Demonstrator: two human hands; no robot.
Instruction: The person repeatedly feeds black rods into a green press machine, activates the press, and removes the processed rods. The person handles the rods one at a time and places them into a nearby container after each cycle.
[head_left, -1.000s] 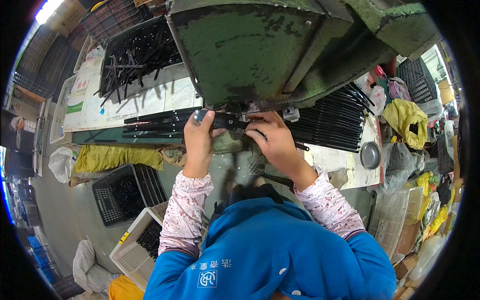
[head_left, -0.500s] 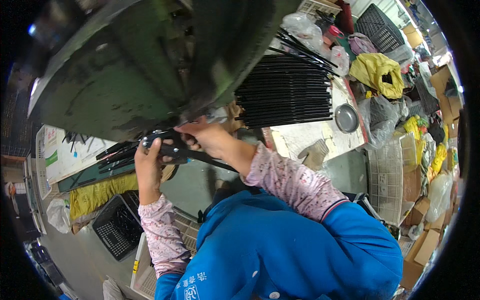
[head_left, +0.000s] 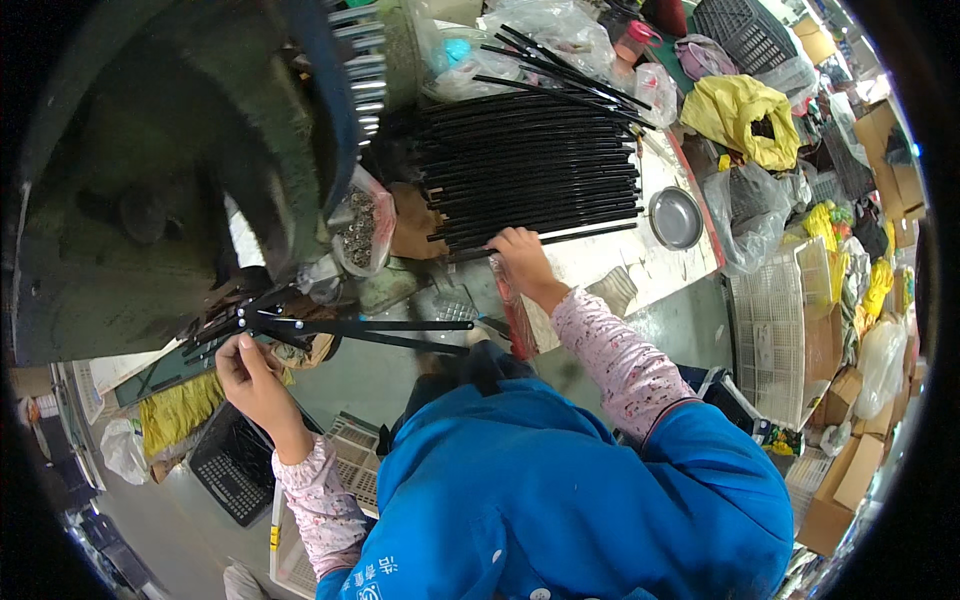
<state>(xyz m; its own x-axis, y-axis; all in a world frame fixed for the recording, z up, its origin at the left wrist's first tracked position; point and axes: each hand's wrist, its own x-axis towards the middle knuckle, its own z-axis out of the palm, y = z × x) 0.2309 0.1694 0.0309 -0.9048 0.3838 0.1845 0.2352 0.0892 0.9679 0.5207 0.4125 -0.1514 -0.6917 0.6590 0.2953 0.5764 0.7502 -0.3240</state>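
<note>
My left hand (head_left: 255, 388) is at the left with its thumb and fingers pinched at the riveted joint of a black jointed-rod piece (head_left: 385, 326). Two of its dark arms reach right, in front of my body. My right hand (head_left: 525, 265) is at the front edge of a pile of black rods (head_left: 530, 165), its fingers curled over the nearest black rod (head_left: 590, 232). The rods lie side by side on a white-topped table (head_left: 665, 155), and a few loose ones lie aslant at the back.
A large dark green machine (head_left: 130, 200) fills the upper left. A bag of small metal parts (head_left: 360, 230) hangs beside it. A grey round dish (head_left: 676, 218) and a work glove (head_left: 612, 290) lie on the table. A black crate (head_left: 235, 465) and a white crate (head_left: 765, 335) stand lower down.
My right hand has left the jointed piece and moved right to the rod pile. My left hand has moved left and down, still at the joint. The view has shifted away from the machine.
</note>
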